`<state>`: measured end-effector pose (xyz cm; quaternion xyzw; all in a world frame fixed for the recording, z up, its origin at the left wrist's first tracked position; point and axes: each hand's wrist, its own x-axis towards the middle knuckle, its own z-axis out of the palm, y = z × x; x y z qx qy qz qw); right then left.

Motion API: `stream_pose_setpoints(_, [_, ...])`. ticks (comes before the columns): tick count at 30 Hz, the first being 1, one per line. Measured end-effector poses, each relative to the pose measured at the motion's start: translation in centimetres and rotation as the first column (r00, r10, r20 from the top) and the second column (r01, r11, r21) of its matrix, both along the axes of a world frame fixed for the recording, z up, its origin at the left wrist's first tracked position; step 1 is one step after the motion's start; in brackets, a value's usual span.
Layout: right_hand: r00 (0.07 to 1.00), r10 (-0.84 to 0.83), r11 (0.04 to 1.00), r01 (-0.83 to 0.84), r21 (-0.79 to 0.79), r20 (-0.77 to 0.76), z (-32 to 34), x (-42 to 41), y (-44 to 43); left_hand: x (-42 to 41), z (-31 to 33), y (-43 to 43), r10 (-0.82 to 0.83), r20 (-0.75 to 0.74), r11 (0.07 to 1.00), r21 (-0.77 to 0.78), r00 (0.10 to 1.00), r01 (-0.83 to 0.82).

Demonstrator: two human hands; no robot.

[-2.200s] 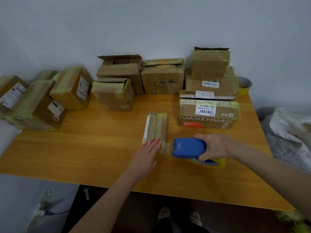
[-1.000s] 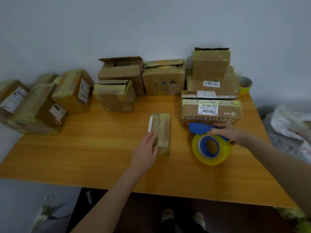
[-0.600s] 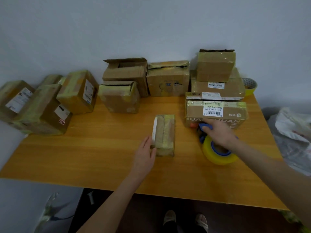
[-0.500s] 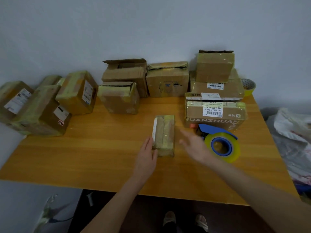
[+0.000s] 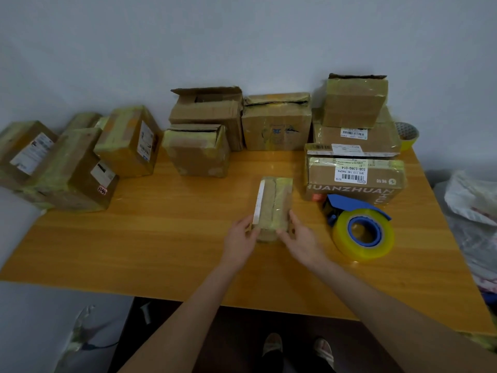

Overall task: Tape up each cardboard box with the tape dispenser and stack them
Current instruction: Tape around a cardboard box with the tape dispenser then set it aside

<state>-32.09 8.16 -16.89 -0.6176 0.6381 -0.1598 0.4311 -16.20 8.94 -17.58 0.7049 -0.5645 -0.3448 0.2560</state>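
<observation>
A small flat cardboard box (image 5: 273, 205), wrapped in yellowish tape, lies mid-table. My left hand (image 5: 240, 239) holds its near left corner and my right hand (image 5: 301, 239) holds its near right corner, thumb at the front face. The blue tape dispenser (image 5: 360, 230) with its yellow roll lies free on the table to the right of my right hand. Just behind it stands a stack of three taped boxes (image 5: 355, 179).
Along the wall stand an open-flapped box (image 5: 207, 111), two more boxes (image 5: 277, 125) (image 5: 197, 149), and several taped ones at the left (image 5: 72, 173). A spare tape roll (image 5: 408, 135) sits back right. A white plastic bag (image 5: 473, 200) lies past the wooden table's (image 5: 161, 238) right edge.
My right hand set the dispenser down beside the stack, let go and moved left onto the small box. My left hand shifted from the box's top to its near left corner.
</observation>
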Motion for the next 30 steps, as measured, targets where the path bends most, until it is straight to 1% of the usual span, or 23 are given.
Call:
stream_pose_setpoints(2, [0.993,-0.067,0.996,0.06,-0.07,-0.095,-0.1,-0.6,-0.2,1.1,-0.4,0.3,0.087,0.055,0.996,-0.029,0.995,-0.085])
stream_pose_setpoints(3, [0.992,-0.074,0.995,0.067,-0.074,-0.105,-0.2,-0.7,-0.2,1.2,-0.5,0.4,0.095,0.059,0.995,-0.035,0.994,-0.093])
stream_pose_setpoints(5, [0.996,-0.057,0.997,0.054,-0.054,-0.062,-0.6,-0.4,-0.1,1.0,-0.7,0.3,0.078,0.016,0.997,-0.023,0.997,-0.078])
stream_pose_setpoints(7, [0.995,-0.095,0.993,0.092,-0.067,-0.032,-1.1,-0.3,-0.2,0.6,-0.6,0.0,0.083,-0.044,0.997,-0.001,0.996,-0.083])
stream_pose_setpoints(9, [0.987,-0.152,0.984,0.146,-0.1,-0.052,-1.3,-0.7,-0.5,0.0,-0.8,-0.2,0.092,-0.076,0.996,0.028,0.993,-0.09])
stream_pose_setpoints(11, [0.98,-0.167,0.981,0.154,-0.115,-0.111,-1.4,-1.5,-0.8,-0.9,-0.9,-0.3,0.093,-0.084,0.995,0.039,0.992,-0.09])
stream_pose_setpoints(14, [0.96,-0.117,0.988,0.088,-0.125,-0.255,-1.3,-2.6,-1.4,-1.9,-1.2,-0.6,0.066,-0.004,0.998,0.01,0.998,-0.066])
stream_pose_setpoints(16, [0.925,-0.062,0.99,0.01,-0.14,-0.374,-1.2,-2.9,-1.8,-2.1,-1.2,-0.9,0.028,0.106,1.0,0.004,0.994,-0.029])
stream_pose_setpoints(19, [0.869,0.011,0.992,-0.07,-0.101,-0.494,-1.0,-2.9,-2.3,-2.4,-1.1,-1.5,-0.044,0.296,0.998,0.045,0.954,0.032])
stream_pose_setpoints(20, [0.859,0.019,0.992,-0.082,-0.1,-0.512,-0.9,-2.8,-2.4,-2.6,-1.1,-1.7,-0.06,0.326,0.998,0.052,0.944,0.045])
stream_pose_setpoints(22, [0.862,0.014,0.981,-0.109,-0.158,-0.508,-1.0,-2.6,-2.6,-2.8,-1.2,-1.8,-0.103,0.344,0.995,0.035,0.933,0.097])
stream_pose_setpoints(23, [0.863,0.029,0.972,-0.143,-0.188,-0.504,-1.0,-2.4,-2.6,-2.9,-1.4,-2.0,-0.137,0.355,0.99,0.025,0.925,0.137])
stream_pose_setpoints(25, [0.846,0.088,0.955,-0.221,-0.196,-0.526,-1.0,-2.0,-2.9,-2.8,-1.5,-2.3,-0.195,0.4,0.979,0.024,0.895,0.202])
stream_pose_setpoints(27, [0.843,0.092,0.957,-0.222,-0.186,-0.53,-1.0,-2.1,-3.6,-2.6,-1.5,-2.6,-0.196,0.412,0.977,0.01,0.89,0.211])
stream_pose_setpoints(30, [0.854,0.09,0.948,-0.232,-0.219,-0.512,-1.2,-2.5,-4.3,-2.5,-1.6,-2.9,-0.184,0.379,0.979,-0.011,0.907,0.204])
